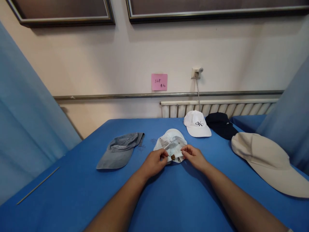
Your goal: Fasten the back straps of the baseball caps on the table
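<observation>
A pale, whitish baseball cap (172, 141) lies on the blue-covered table (169, 199), its back strap towards me and its brim pointing away. My left hand (155, 161) pinches the left side of the cap's back edge, fingers closed. On the other side, my right hand (194, 156) grips the right part of the same edge between thumb and fingers. A small brown buckle or tab (173, 157) shows on the strap between both hands. The fingertips partly hide the strap's ends.
Left of the hands lies a grey cap (118, 154); farther left, a thin stick (38, 186). Back right are a white cap (196, 124), a black cap (220, 125) and a large beige cap (263, 154). A radiator (217, 108) and blue curtains (24, 122) border the table.
</observation>
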`<state>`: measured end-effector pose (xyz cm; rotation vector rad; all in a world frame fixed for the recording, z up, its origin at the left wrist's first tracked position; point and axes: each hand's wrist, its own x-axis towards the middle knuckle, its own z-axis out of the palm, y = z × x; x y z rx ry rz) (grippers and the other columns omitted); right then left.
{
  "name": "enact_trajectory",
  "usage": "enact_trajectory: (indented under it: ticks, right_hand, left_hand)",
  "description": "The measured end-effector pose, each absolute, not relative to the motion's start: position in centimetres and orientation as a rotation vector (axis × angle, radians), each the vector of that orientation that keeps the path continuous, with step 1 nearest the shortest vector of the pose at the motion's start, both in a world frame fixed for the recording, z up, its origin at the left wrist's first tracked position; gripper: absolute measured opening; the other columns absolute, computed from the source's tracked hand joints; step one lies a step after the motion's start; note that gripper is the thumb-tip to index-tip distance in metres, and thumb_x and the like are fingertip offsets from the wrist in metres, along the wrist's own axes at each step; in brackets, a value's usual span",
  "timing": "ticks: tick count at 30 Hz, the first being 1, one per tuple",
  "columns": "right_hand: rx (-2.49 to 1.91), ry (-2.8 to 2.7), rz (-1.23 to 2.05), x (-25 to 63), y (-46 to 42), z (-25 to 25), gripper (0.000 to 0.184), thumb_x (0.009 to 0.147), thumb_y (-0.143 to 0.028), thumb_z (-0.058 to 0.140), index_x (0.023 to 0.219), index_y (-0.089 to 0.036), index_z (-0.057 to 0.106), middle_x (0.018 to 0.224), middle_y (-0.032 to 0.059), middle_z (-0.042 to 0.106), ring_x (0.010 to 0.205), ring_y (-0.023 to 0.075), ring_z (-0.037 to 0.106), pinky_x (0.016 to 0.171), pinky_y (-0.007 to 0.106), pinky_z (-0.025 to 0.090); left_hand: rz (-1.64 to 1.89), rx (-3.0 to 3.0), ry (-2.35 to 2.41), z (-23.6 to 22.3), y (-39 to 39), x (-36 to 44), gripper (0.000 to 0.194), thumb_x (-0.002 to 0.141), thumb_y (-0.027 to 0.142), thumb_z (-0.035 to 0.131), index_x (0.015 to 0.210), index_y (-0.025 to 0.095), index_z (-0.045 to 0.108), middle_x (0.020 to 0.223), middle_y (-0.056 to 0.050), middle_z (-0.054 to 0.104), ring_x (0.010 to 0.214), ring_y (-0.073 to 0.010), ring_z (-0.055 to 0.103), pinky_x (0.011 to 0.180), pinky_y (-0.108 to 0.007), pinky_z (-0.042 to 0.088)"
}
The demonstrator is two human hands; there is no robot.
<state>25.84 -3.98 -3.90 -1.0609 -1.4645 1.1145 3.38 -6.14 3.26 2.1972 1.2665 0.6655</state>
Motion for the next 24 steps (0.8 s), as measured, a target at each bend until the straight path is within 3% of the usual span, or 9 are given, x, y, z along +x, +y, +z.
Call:
enact_trajectory:
  ticks: [6,24]
  right_hand:
    - [-1.134,-1.446,1.064,26.2,-3.2,-5.4,0.018,0.076,-0.035,0.061,0.086,-0.02,0.061,0.075,0.0003,0.065,0.067,0.0158,0.06,0.065,0.029,0.049]
    - [-1.161,-1.464,1.083,25.7,-3.2,-5.4,0.018,0.079,-0.036,0.059,0.087,-0.019,0.06,0.073,-0.0005,0.063,0.066,0.0159,0.059,0.063,0.029,0.047]
  left_hand:
    - [0.758,2.182,1.278,3.2,-6.3,3.6,0.018,0.081,0.025,0.051,0.09,0.018,0.065,0.085,-0.003,0.069,0.076,-0.0163,0.061,0.069,-0.025,0.044]
    - [1.046,1.997,1.34,2.3,-5.9,3.9,0.02,0.085,0.027,0.051,0.098,0.018,0.065,0.091,-0.004,0.071,0.084,-0.0182,0.064,0.078,-0.029,0.047]
